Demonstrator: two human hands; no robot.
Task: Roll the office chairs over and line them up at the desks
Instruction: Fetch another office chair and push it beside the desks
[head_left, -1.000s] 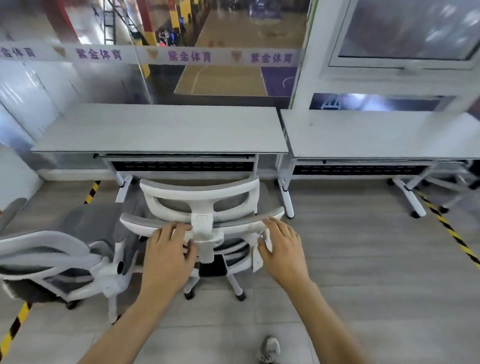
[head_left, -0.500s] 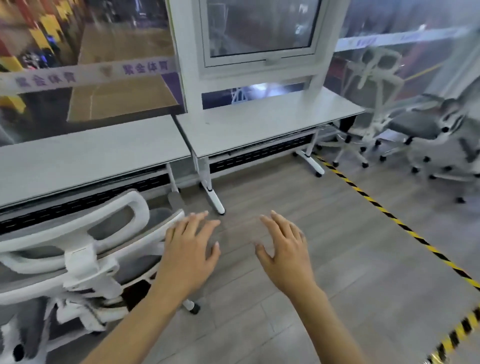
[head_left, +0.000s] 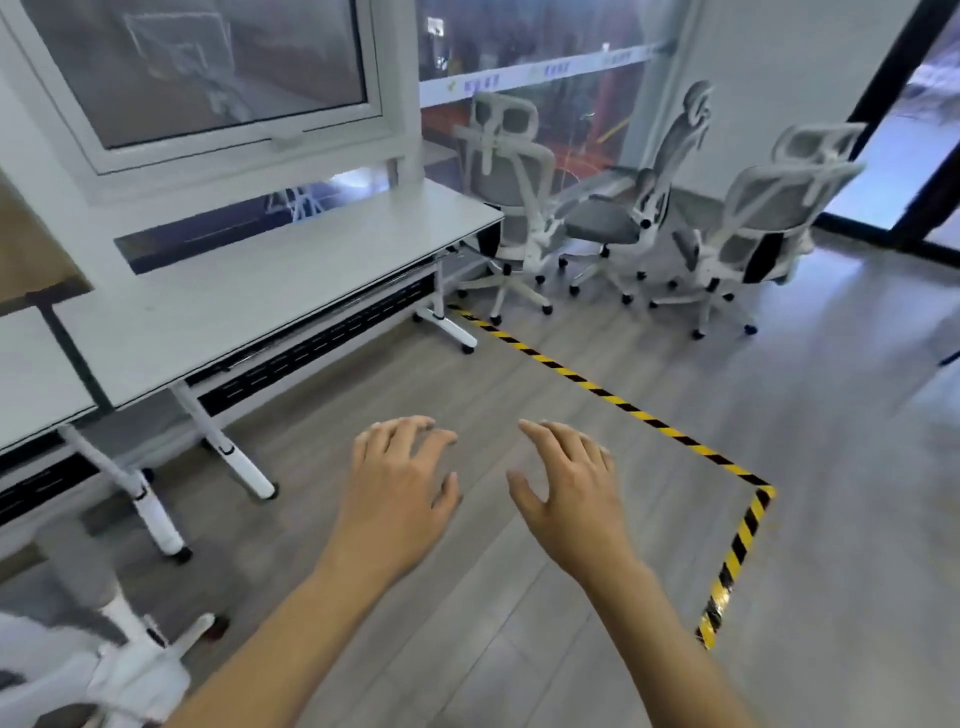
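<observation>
Your left hand (head_left: 400, 483) and right hand (head_left: 569, 488) are both empty, fingers loosely spread, hovering mid-frame over the wood-look floor. The spare chairs (head_left: 613, 228) sit bunched in the upper right, past the striped tape (head_left: 613, 400), closer to your right hand. White frames, grey mesh, wheeled bases. The desk (head_left: 270, 280) is at left.

Bare wood floor (head_left: 519, 597) ahead of both hands, left hand (head_left: 397, 486) and right hand (head_left: 569, 493), fingers spread, holding nothing. Hemmed on the left by the desk (head_left: 270, 291) and its wheeled legs (head_left: 244, 457). Bounded by striped floor tape (head_left: 613, 400) to the right. Beyond the tape, crowded with three office chairs (head_left: 613, 228) by the far wall. Nearest chair (head_left: 104, 660) low at bottom left.
</observation>
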